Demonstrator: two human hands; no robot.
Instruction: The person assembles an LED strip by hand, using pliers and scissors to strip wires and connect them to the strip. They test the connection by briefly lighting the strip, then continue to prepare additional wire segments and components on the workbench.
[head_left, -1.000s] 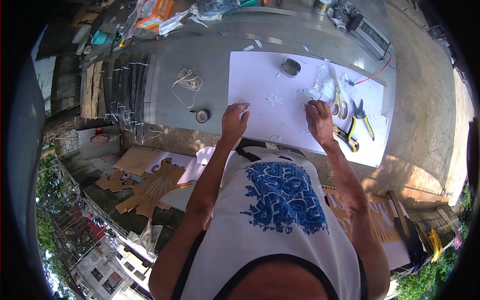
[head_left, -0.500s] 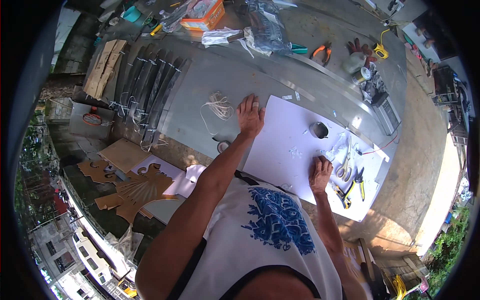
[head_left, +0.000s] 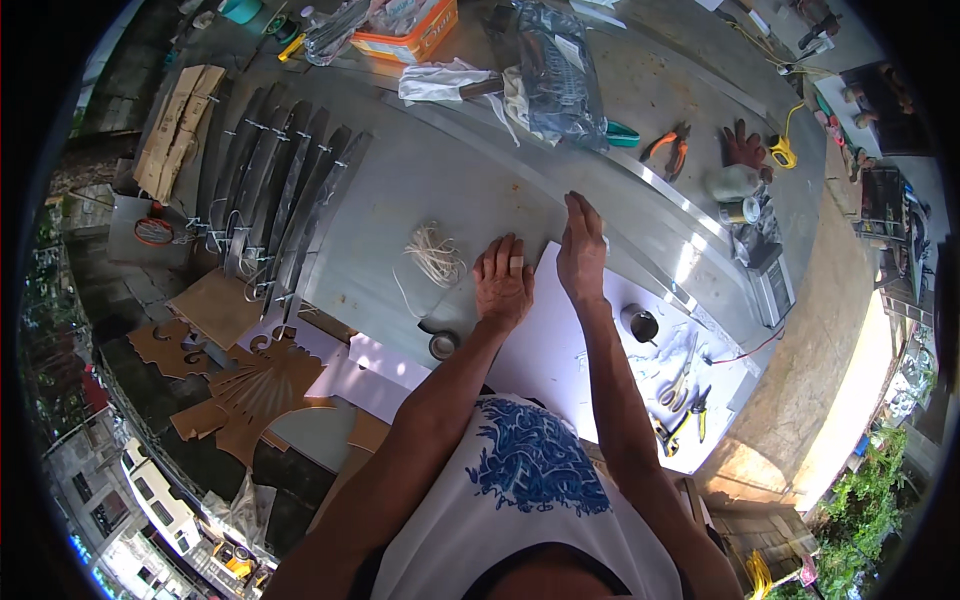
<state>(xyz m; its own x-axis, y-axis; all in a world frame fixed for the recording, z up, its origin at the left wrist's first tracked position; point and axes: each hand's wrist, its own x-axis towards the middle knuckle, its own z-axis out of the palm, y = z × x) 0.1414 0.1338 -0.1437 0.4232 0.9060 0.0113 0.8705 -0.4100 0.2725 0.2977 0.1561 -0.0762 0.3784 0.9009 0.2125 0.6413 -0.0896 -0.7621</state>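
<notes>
A large white sheet (head_left: 540, 350) lies on the grey metal table in front of me. My left hand (head_left: 503, 285) rests palm down at the sheet's left edge, fingers extended, with a strip of tape around one finger. Over the sheet's far left corner is my right hand (head_left: 583, 250), fingers straight and close together, holding nothing that I can see. A loose bundle of white string (head_left: 434, 257) lies left of my left hand. Beside my left forearm sits a roll of tape (head_left: 444, 345). A dark, round, hollow object (head_left: 640, 322) stands on the sheet, right of my right forearm.
Scissors (head_left: 678, 388) and yellow-black pliers (head_left: 692, 418) lie on the sheet's right part. Farther back are orange-handled pliers (head_left: 669, 150), a yellow tape measure (head_left: 782, 152) and an orange tub (head_left: 420, 38). Dark strips (head_left: 285, 185) tied with wire line the left side.
My right hand has moved from the sheet's near right part to its far left corner, its fingers straightening. My left hand stays by the sheet's left edge. The view has shifted slightly.
</notes>
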